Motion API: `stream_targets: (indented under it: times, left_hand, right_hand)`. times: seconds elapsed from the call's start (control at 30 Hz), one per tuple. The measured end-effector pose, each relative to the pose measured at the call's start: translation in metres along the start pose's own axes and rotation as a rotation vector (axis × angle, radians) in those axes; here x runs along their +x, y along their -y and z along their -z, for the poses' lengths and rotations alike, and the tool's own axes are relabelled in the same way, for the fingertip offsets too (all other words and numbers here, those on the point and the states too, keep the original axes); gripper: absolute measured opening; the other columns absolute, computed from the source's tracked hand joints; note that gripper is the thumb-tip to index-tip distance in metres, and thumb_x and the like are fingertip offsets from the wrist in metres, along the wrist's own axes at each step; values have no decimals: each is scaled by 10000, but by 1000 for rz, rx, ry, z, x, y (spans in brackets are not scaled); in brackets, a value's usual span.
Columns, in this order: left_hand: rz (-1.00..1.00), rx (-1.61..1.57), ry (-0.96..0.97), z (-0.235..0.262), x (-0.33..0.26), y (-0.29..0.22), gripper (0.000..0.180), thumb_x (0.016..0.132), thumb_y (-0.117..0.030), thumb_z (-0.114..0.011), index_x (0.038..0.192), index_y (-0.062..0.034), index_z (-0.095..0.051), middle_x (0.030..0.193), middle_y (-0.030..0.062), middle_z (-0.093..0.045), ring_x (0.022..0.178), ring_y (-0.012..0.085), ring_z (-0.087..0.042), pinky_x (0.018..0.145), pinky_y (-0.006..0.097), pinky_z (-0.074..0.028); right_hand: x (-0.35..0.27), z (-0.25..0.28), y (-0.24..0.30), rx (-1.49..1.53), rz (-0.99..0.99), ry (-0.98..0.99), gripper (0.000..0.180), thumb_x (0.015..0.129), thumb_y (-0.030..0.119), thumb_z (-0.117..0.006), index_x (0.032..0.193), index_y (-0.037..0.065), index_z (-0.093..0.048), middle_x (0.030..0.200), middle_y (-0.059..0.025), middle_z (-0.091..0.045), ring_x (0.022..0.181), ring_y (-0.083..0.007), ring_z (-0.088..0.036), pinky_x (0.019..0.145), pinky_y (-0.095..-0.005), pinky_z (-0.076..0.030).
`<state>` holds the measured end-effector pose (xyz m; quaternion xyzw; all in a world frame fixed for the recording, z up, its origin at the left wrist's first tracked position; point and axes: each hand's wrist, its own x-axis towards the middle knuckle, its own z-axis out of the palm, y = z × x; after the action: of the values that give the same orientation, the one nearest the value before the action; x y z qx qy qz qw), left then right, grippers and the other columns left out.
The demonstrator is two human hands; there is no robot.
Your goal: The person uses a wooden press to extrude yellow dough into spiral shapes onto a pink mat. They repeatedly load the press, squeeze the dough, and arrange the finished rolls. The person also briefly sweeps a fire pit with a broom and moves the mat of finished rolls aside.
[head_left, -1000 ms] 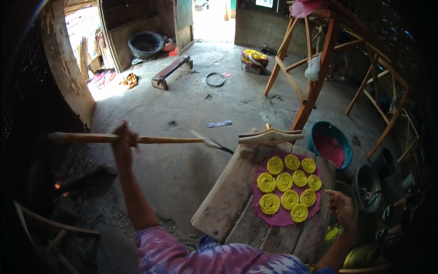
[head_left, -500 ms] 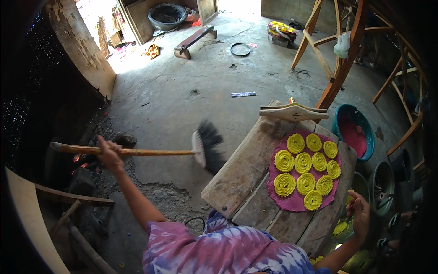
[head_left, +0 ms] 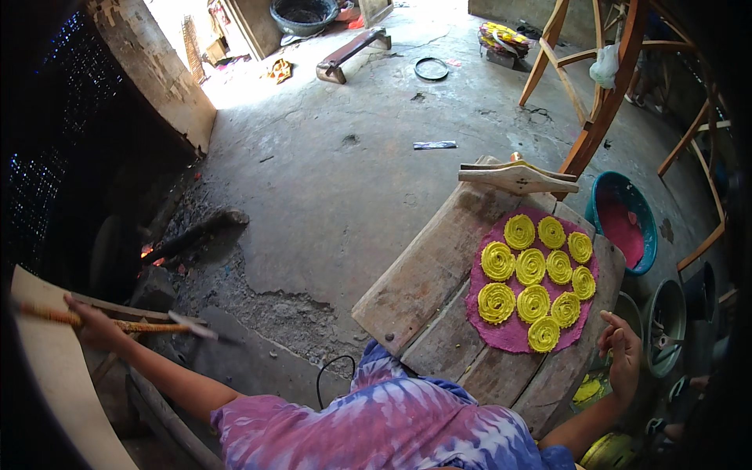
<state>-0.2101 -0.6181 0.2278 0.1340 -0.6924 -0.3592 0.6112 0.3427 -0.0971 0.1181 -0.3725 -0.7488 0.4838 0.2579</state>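
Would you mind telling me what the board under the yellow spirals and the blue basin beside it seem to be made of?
The board looks like rough, unfinished wood: weathered grey-brown planks with visible grain and seams. The blue basin looks like plastic, judging by its even, bright colour and smooth rim, though enamelled metal is possible.

A rough, weathered wooden plank table point(head_left: 423, 274), grey and matt with worn edges, carries a matt purple cloth point(head_left: 509, 333) on which lie ridged yellow coils of soft-looking dough point(head_left: 531, 266). The left hand point(head_left: 94, 325) grips a thin wooden stick point(head_left: 117, 323), its surface dull and yellowish. A carved, pale, unpainted wooden press point(head_left: 517, 178) rests at the table's far end. The concrete floor point(head_left: 352, 172) is rough, cracked and dusty, crumbling to gravel near the hearth. A smooth, glossy blue plastic basin point(head_left: 644, 227) stands beside the table. The person's tie-dyed shirt point(head_left: 392, 427) is soft, matt cotton-like cloth. The brick wall point(head_left: 157, 78) looks coarse and chipped.
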Motion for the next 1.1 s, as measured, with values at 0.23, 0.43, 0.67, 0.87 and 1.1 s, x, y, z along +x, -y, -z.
stream_targets:
  times: [0.23, 0.43, 0.67, 0.87, 1.1]
  left_hand:
    - [333, -546, -519, 20, -37, 123, 425, 928, -368, -600, 760, -2, -466, 571, 32, -509, 499, 147, -562, 494, 265, -510]
    - [873, -15, -718, 35, -135, 238, 361, 833, -302, -644, 794, 47, -559, 682, 148, -649, 599, 281, -641, 573, 397, -537]
    - [1256, 423, -151, 52, -238, 319, 349, 854, -322, -564, 757, 13, -587, 729, 155, -670, 670, 287, -651, 627, 399, -536]
    - [1191, 486, 219, -9, -290, 298, 376, 896, -351, -486, 756, -18, -594, 758, 146, -676, 700, 265, -649, 641, 379, -529]
    - [944, -273, 296, -131, -318, 190, 483, 963, -443, -384, 779, -45, -586, 767, 98, -642, 728, 183, -596, 642, 316, -484]
  right_hand:
    - [3, -4, -10, 17, 4, 15, 482, 1004, 412, -448, 1217, 5, -594, 744, -9, -522, 629, -59, -466, 571, -207, -393]
    - [-11, 9, -27, 28, -66, -32, 423, 988, 363, -508, 1209, 19, -619, 747, -4, -551, 636, -59, -472, 575, -211, -399]
    - [-26, 17, -56, 4, -255, -158, 329, 981, 260, -534, 1194, 29, -631, 756, 3, -564, 632, -49, -479, 580, -205, -411]
    - [-13, 8, -81, -143, -358, -269, 300, 950, 241, -569, 1110, -1, -647, 764, -51, -616, 669, -89, -542, 616, -261, -452]
    - [-2, -13, -111, -380, -395, -438, 257, 906, 222, -600, 985, -17, -653, 849, -169, -667, 776, -286, -646, 704, -368, -488]
